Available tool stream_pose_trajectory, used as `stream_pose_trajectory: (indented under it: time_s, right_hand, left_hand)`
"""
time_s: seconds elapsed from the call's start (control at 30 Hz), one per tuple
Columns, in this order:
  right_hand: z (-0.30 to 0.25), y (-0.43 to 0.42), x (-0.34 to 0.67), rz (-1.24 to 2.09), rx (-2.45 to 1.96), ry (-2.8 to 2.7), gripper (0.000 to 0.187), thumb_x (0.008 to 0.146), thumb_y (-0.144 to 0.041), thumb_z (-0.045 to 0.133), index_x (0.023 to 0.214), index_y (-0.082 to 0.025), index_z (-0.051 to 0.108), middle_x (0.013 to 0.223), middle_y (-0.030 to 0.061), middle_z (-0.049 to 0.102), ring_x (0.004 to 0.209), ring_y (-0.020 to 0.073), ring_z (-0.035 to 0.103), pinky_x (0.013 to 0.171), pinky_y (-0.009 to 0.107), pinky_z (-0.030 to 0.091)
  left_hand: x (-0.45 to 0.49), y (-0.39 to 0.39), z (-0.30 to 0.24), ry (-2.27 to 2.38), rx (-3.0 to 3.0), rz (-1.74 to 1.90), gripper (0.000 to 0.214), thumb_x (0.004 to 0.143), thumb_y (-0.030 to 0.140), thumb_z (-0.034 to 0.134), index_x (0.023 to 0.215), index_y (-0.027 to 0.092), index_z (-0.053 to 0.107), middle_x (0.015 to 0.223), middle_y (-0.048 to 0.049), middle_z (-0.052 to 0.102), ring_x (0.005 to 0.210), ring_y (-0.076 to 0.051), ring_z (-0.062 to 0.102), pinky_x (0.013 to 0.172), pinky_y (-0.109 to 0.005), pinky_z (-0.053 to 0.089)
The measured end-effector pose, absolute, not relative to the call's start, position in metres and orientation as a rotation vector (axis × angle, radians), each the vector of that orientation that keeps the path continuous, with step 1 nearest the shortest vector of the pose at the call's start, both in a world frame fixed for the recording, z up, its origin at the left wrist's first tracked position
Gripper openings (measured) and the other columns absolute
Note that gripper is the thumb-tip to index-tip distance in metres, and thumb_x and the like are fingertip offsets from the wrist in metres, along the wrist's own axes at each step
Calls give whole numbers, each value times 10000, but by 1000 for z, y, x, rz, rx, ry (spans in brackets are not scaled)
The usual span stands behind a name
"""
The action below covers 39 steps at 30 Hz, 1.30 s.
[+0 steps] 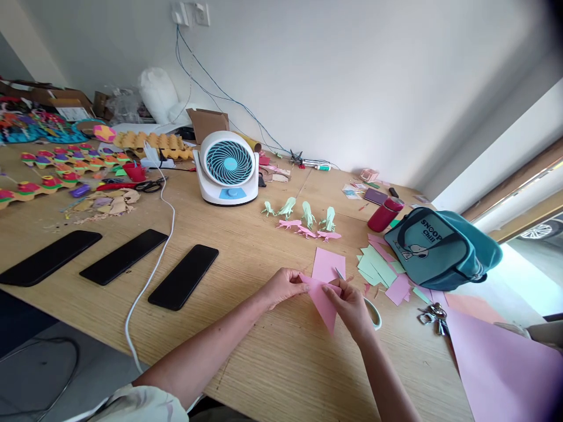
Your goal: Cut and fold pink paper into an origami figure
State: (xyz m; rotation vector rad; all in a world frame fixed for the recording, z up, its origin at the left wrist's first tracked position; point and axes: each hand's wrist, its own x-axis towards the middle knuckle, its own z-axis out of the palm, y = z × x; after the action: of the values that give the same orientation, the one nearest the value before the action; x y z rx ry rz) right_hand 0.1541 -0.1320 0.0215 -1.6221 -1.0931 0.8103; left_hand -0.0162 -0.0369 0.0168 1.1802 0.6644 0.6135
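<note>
Both my hands hold a folded pink paper triangle (pixel 324 302) just above the wooden table (pixel 264 363). My left hand (pixel 285 285) pinches its left corner, fingers closed. My right hand (pixel 349 305) grips the paper's right edge, fingers closed on it. A flat pink sheet (pixel 328 264) lies just behind the hands. Further back stand several small green and pink folded paper animals (pixel 308 220).
A white desk fan (pixel 227 169) and its white cable (pixel 152 264) sit left of centre. Three black phones (pixel 123 256) lie at the left. A teal bag (pixel 440 249), red bottle (pixel 385 214), green paper scraps (pixel 376 266), scissors (pixel 433 316) and a large pink sheet (pixel 501 369) are on the right.
</note>
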Motion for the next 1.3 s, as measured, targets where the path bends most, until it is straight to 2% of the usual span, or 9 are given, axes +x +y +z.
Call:
stream_pose_trajectory:
  time_s: [0.1, 0.23, 0.43, 0.67, 0.83, 0.97, 1.1, 1.2, 1.3]
  right_hand:
    - [19, -133, 150, 905, -1550, -1052, 442, 725, -611, 701, 807, -181, 650, 668, 16, 637, 544, 152, 536, 488, 252, 396]
    - [13, -136, 144, 972, -1499, -990, 519, 714, -605, 715, 1026, -194, 660, 878, 79, 726, 699, 217, 648, 613, 310, 508]
    - [-1, -138, 140, 1038, -1552, -992, 464, 671, -594, 762, 721, -139, 692, 620, 67, 672, 514, 162, 544, 498, 276, 421]
    - [-6, -138, 133, 1009, -1588, -998, 501, 659, -664, 724, 646, -175, 612, 540, 19, 578, 508, 147, 464, 475, 265, 340]
    - [-7, -140, 132, 1008, -1609, -1004, 448, 679, -602, 739, 624, -191, 569, 510, 4, 556, 471, 137, 447, 452, 262, 319]
    - [-7, -141, 135, 1006, -1609, -1021, 407, 706, -534, 752, 610, -172, 594, 529, 17, 586, 461, 118, 445, 433, 248, 299]
    - [-7, -143, 138, 1012, -1602, -1030, 434, 695, -566, 752, 613, -155, 635, 534, 31, 604, 464, 124, 459, 431, 250, 317]
    - [-10, -144, 140, 1031, -1598, -1037, 447, 690, -582, 751, 607, -157, 642, 544, 45, 619, 481, 141, 479, 450, 261, 336]
    - [-15, -145, 143, 1063, -1603, -1037, 446, 681, -576, 761, 593, -152, 655, 534, 53, 625, 464, 134, 473, 437, 255, 311]
  left_hand:
    - [-14, -41, 14, 633, 1189, 573, 361, 572, 403, 866, 754, 113, 752, 718, -48, 708, 643, -130, 577, 629, -233, 413]
    - [-14, -41, 7, 663, 1167, 614, 370, 603, 438, 848, 734, 109, 739, 604, -20, 656, 525, -90, 491, 525, -214, 341]
    - [-16, -39, 1, 674, 1141, 681, 383, 597, 449, 852, 744, 119, 723, 631, -16, 646, 517, -80, 463, 486, -203, 339]
    - [-13, -45, -1, 590, 1247, 626, 326, 644, 420, 826, 768, 127, 755, 764, -67, 711, 690, -159, 601, 636, -241, 439]
    - [-13, -47, 0, 599, 1285, 643, 263, 700, 360, 788, 835, 136, 763, 808, -57, 725, 701, -147, 611, 648, -225, 434]
    - [-13, -49, 0, 633, 1332, 641, 241, 715, 346, 764, 804, 122, 751, 743, -51, 703, 652, -138, 581, 614, -227, 408]
    - [-15, -48, 0, 712, 1297, 710, 280, 691, 391, 770, 752, 121, 727, 634, -21, 627, 578, -112, 490, 551, -224, 346]
    - [-17, -46, 3, 749, 1262, 770, 333, 669, 435, 779, 637, 126, 660, 553, 20, 529, 523, -78, 389, 506, -217, 282]
    - [-18, -43, 7, 755, 1218, 806, 388, 643, 475, 784, 578, 139, 601, 533, 33, 501, 494, -67, 367, 484, -219, 265]
